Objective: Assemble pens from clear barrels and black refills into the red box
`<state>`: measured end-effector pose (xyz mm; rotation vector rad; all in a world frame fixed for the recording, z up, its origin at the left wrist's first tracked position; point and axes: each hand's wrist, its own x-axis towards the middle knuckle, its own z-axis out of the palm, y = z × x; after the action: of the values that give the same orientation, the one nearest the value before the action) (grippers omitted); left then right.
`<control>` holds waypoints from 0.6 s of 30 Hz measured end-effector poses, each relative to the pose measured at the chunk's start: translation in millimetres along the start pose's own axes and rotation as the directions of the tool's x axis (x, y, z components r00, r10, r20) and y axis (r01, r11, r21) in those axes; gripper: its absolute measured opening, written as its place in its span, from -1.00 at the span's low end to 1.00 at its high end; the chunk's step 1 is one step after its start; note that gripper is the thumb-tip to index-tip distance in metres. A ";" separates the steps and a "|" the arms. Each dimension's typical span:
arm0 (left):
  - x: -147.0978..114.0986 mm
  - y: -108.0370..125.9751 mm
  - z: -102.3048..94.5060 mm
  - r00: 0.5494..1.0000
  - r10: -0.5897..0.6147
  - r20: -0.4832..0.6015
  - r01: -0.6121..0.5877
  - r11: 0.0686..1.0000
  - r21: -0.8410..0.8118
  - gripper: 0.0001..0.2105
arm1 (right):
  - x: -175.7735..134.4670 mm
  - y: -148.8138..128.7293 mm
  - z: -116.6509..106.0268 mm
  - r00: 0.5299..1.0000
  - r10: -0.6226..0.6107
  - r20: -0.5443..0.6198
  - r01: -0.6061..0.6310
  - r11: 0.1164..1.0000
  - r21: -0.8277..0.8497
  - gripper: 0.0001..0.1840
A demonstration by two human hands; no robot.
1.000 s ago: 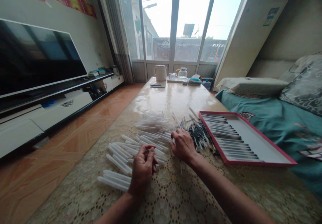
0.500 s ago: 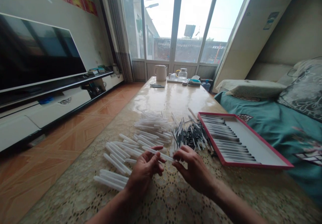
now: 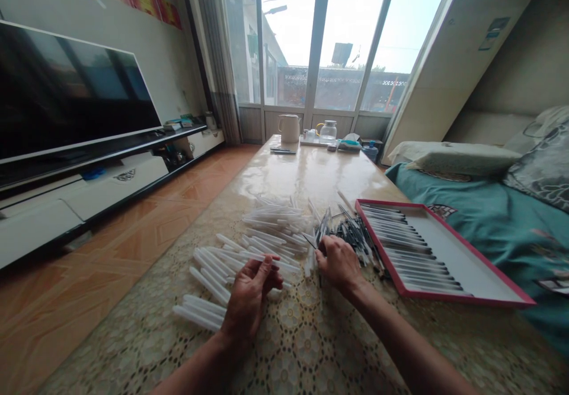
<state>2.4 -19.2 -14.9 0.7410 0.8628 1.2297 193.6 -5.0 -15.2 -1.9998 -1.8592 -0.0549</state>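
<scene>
My left hand (image 3: 252, 291) pinches a translucent white pen barrel (image 3: 287, 266) between thumb and fingers, its end pointing right. My right hand (image 3: 340, 263) is closed at the near edge of a heap of dark-tipped pen refills (image 3: 353, 235). A thin dark refill (image 3: 309, 240) sticks out from its fingertips toward the left. Loose white pen barrels (image 3: 211, 265) lie in rows and a heap to the left of and beyond my left hand. On the right, a pink-rimmed box lid (image 3: 475, 263) holds a row of filled pens (image 3: 418, 253).
The long table (image 3: 306, 353) has a patterned cover. At its far end stand a beige jug (image 3: 290, 128), a glass pot (image 3: 328, 130) and a tissue pack (image 3: 350, 143). A bed or sofa with a teal cover (image 3: 480, 205) runs along the right; a TV cabinet (image 3: 120, 188) stands left.
My right hand has left the barrel's end and moved up and right to the refill heap, where a refill now shows at its fingertips. My left hand keeps the barrel. The view has shifted slightly.
</scene>
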 end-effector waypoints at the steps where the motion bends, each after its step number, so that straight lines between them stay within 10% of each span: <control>1: 0.0 0.5 0.2 1.000 0.000 -0.005 0.000 1.000 -0.006 -0.75 | -1.3 1.1 -2.2 1.000 -0.008 -0.002 0.008 1.000 0.012 -0.92; 18: 7.8 5.8 -2.0 0.980 -0.111 -0.163 0.074 0.972 -0.221 -0.91 | -45.7 -2.5 -27.0 0.977 -0.042 -0.207 0.170 0.742 0.649 -0.94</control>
<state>-1.2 -10.4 -12.1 0.4198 0.8804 1.2932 192.7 -56.8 -3.6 -1.3382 -1.5673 0.3431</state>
